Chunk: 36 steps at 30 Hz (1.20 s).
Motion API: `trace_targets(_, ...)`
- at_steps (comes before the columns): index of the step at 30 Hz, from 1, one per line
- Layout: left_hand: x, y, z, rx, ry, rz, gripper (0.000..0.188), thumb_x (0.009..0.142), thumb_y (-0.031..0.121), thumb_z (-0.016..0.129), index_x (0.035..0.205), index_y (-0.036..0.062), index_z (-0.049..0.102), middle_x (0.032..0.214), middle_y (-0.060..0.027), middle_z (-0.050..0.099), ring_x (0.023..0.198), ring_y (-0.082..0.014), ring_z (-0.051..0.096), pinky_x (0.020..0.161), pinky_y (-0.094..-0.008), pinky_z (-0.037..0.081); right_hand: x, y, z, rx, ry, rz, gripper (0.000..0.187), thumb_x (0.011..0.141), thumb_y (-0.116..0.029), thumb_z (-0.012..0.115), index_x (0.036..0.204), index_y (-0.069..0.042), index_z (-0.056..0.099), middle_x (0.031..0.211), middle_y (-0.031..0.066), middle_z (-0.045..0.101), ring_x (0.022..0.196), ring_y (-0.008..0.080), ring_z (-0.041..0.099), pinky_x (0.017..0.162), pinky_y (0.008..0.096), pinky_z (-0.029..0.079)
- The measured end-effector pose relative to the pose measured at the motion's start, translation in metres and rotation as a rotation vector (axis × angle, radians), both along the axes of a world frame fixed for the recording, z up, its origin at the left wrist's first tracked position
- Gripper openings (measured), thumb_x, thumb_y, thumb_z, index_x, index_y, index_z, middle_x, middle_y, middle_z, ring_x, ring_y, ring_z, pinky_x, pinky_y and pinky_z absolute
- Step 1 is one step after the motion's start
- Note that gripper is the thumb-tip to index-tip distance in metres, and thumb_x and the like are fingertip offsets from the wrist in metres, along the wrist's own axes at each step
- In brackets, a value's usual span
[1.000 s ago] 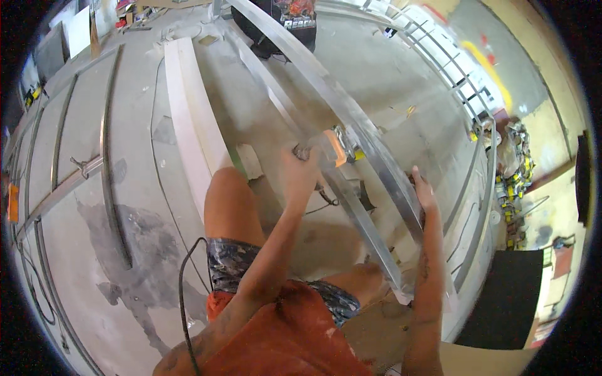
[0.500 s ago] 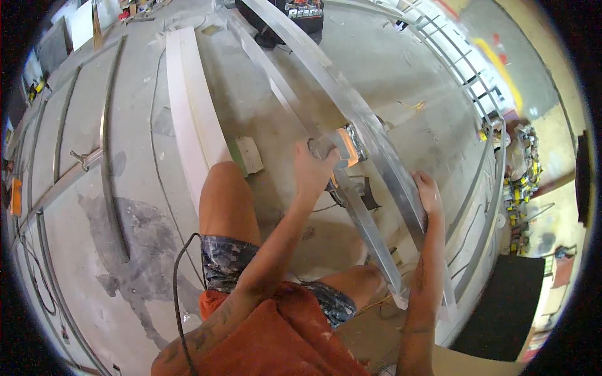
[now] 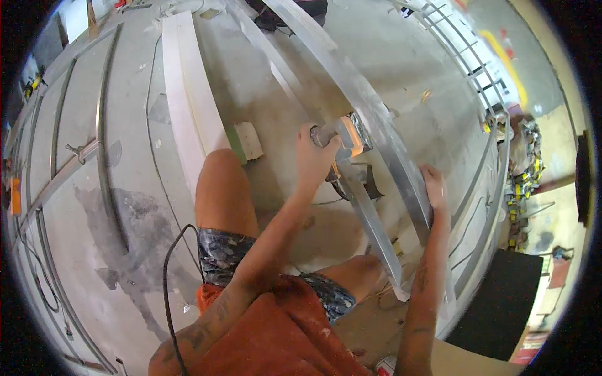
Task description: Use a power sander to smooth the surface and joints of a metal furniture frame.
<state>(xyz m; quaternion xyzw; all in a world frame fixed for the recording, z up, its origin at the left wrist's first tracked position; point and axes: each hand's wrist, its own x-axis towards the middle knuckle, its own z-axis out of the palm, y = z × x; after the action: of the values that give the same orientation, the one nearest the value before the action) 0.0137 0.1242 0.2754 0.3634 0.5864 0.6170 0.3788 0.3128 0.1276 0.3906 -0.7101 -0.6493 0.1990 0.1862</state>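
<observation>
My left hand grips a small power tool with a grey body and an orange part, its head pressed against a long shiny metal bar. My right hand rests flat on the near end of that same bar, holding it down. A second, narrower metal bar runs beside it underneath the tool. I am crouched on the concrete floor, with both knees showing below my arms.
A long white beam lies on the floor to the left, with a small pale block at its end. Curved metal rails lie further left. A metal railing frame stands at the right. A black cable trails by my left side.
My left hand and the tool have slid a little along the metal bar, away from me. My right hand stays pressed on the bar.
</observation>
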Motion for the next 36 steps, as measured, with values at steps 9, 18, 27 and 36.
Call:
trace_targets(9, 0.0, 0.0, -0.001, -0.055, -0.001, -0.029, 0.059, 0.078, 0.029, 0.079, 0.122, 0.0014, 0.052, 0.117, -0.0219, 0.056, 0.1, -0.0363, 0.061, 0.087, -0.0449, 0.049, -0.002, -0.002, -0.002, 0.012, 0.086, -0.032, 0.041, 0.098, -0.036, 0.056, 0.102, 0.004, 0.067, 0.084, 0.0124, 0.064, 0.082, 0.0171, 0.058, 0.082, 0.0326, 0.046)
trace_targets(18, -0.003, 0.001, 0.01, -0.072, 0.054, -0.055, 0.057, 0.079, 0.031, 0.079, 0.121, 0.0021, 0.053, 0.119, -0.0212, 0.056, 0.103, -0.0377, 0.062, 0.089, -0.0452, 0.05, 0.007, -0.002, -0.006, 0.046, 0.1, 0.046, 0.041, 0.098, -0.035, 0.056, 0.105, 0.004, 0.068, 0.086, 0.0117, 0.066, 0.083, 0.0176, 0.058, 0.083, 0.0328, 0.046)
trace_targets(27, -0.009, 0.0, 0.027, -0.046, 0.134, -0.029, 0.061, 0.079, 0.033, 0.079, 0.123, 0.0007, 0.052, 0.116, -0.021, 0.055, 0.105, -0.0373, 0.061, 0.089, -0.0457, 0.05, 0.008, -0.001, -0.009, 0.072, 0.047, 0.011, 0.041, 0.099, -0.036, 0.055, 0.105, 0.004, 0.067, 0.085, 0.0139, 0.065, 0.082, 0.0171, 0.057, 0.082, 0.0336, 0.046)
trace_targets(36, -0.015, 0.006, 0.024, -0.101, 0.086, -0.067, 0.063, 0.077, 0.035, 0.077, 0.124, 0.0005, 0.052, 0.119, -0.0209, 0.055, 0.107, -0.0381, 0.06, 0.09, -0.0447, 0.05, -0.003, -0.002, 0.001, 0.0, 0.056, -0.034, 0.042, 0.098, -0.037, 0.056, 0.103, 0.003, 0.068, 0.082, 0.0106, 0.064, 0.08, 0.0154, 0.056, 0.079, 0.0331, 0.046)
